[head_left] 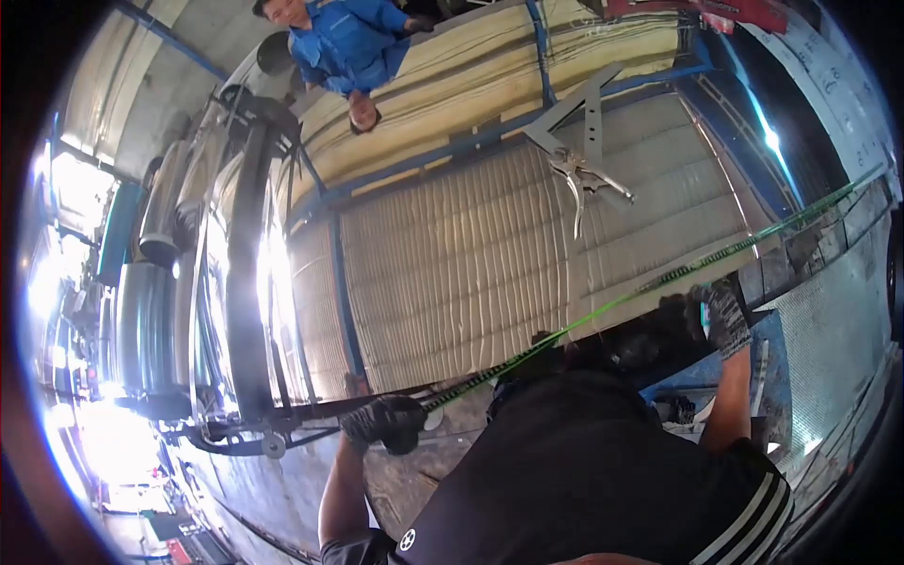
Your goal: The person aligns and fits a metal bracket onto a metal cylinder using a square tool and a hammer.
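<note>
My left hand (384,424), in a dark glove, is closed at the lower end of a long green and black tape (603,309). The tape runs diagonally up to the right, over the near edge of a ribbed sheet (452,264). Below the tape, my right hand (725,320), in a grey and black glove, is closed around a small light-blue object (704,318), only partly visible. Silver locking pliers (576,179) lie on the sheet, touching a grey metal angle piece (592,118).
Across the sheet stands a person in blue (348,47), beside a yellowish reflective panel (433,122). Large metal rollers (146,320) and a dark upright bar (247,273) are at the left. At the right are a blue frame (772,358) and a patterned metal plate (833,330).
</note>
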Demonstrator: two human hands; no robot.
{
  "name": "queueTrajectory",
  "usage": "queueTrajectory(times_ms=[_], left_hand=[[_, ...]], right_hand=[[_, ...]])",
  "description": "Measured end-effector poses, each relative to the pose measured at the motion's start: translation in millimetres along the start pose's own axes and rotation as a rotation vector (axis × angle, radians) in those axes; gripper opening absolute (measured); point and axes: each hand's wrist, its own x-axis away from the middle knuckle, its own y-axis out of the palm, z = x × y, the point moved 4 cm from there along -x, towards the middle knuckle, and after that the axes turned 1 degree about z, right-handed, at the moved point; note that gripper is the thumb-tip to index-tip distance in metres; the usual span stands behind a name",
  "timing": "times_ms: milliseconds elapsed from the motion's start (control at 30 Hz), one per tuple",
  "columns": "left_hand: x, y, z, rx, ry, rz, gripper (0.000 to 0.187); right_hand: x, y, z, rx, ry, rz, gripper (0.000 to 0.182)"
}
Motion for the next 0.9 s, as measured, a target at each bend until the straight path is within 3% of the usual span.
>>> queueTrajectory(times_ms=[67, 100, 167, 200, 267, 333, 400, 533, 567, 633, 667, 733, 800, 867, 900], left_hand=[[-9.1, 17.5, 6.3, 0.139, -0.144, -0.065, 0.031], [-13.6, 22.3, 13.7, 0.005, -0.125, -0.028, 0.032], [-20.0, 26.9, 22.0, -0.126, -0.112, 0.001, 0.034], [-22.4, 34.6, 25.1, 0.032, -0.096, -0.123, 0.032], [-22.9, 46.6, 19.2, 0.188, -0.109, -0.269, 0.031], [-33.9, 45.4, 22.5, 0.034, 0.081, -0.216, 0.033], [-37.7, 45.4, 27.7, 0.031, 0.1, -0.227, 0.034], [-36.3, 45.0, 42.9, 0.218, -0.044, -0.318, 0.042], [-38.1, 45.6, 47.7, 0.249, -0.062, -0.33, 0.044], [-49.5, 53.3, 66.5, 0.008, 0.012, -0.252, 0.047], [-56.7, 59.2, 78.9, -0.102, 0.056, -0.216, 0.05], [-75.1, 63.2, 89.6, -0.187, 0.126, -0.206, 0.057], [-94.1, 62.6, 90.2, -0.202, 0.199, -0.234, 0.055], [-93.1, 66.0, 106.8, -0.202, 0.149, -0.187, 0.054], [-92.8, 65.6, 113.8, -0.194, 0.074, -0.126, 0.053]], right_hand=[[14.6, -16.2, 24.1, 0.086, 0.642, -0.006, 0.027], [13.4, -12.2, 22.8, 0.084, 0.639, -0.001, 0.027], [5.7, 7.9, -10.5, 0.595, -0.139, 0.179, 0.028], [15.9, 25.1, -22.2, 0.837, -0.524, 0.26, 0.03], [26.6, 38.3, -14.7, 0.837, -0.565, 0.337, 0.033], [-3.5, 37.0, 3.4, 0.599, -0.235, 0.356, 0.035], [-33.8, 42.2, 32.4, -0.783, 0.125, 0.404, 0.033], [-55.9, 32.2, 37.8, -0.864, 0.165, 0.398, 0.028], [-70.9, 15.0, 59.3, -0.894, 0.099, 0.064, 0.027], [-70.4, 29.1, 54.1, -0.905, 0.041, -0.27, 0.025], [-71.1, 43.9, 64.7, -0.778, 0.133, -0.106, 0.022], [-70.4, 68.5, 91.4, -0.233, 0.01, 0.046, 0.019], [-57.5, 99.9, 94.7, 0.19, -0.192, 0.043, 0.018], [-27.7, 152.3, 35.6, -0.388, 0.14, 0.054, 0.025], [-32.4, 138.8, 33.7, -0.389, 0.134, 0.074, 0.025]])
